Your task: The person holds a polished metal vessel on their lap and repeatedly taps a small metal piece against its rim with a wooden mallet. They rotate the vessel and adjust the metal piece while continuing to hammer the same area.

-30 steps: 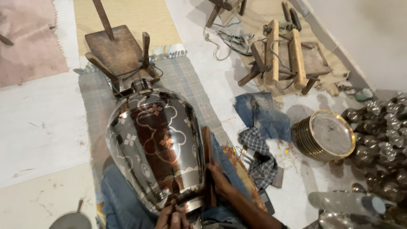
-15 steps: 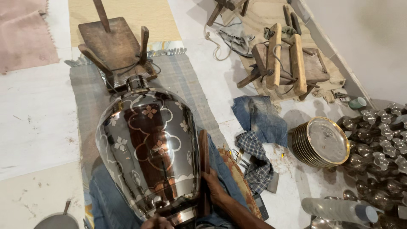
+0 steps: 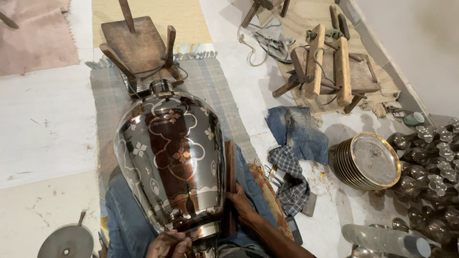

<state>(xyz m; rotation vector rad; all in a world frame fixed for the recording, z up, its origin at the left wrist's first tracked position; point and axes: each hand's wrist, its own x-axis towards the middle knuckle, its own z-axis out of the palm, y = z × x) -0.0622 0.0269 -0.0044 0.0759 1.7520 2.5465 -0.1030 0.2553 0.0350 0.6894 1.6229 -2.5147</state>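
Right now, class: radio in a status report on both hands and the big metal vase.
Left hand at the vase's base. Right hand pressed on the wooden strip along its side. Engraved metal vase lies across the lap, far end against the wooden stand.

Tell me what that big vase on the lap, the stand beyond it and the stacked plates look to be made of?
The vase looks like polished metal: mirror-bright, with reflections and engraved flower patterns. The stand seems to be bare, worn wood: dull brown, visible grain. The stacked plates look metallic too, silvery faces with gold-coloured rims, possibly brass. The exact metals cannot be told.
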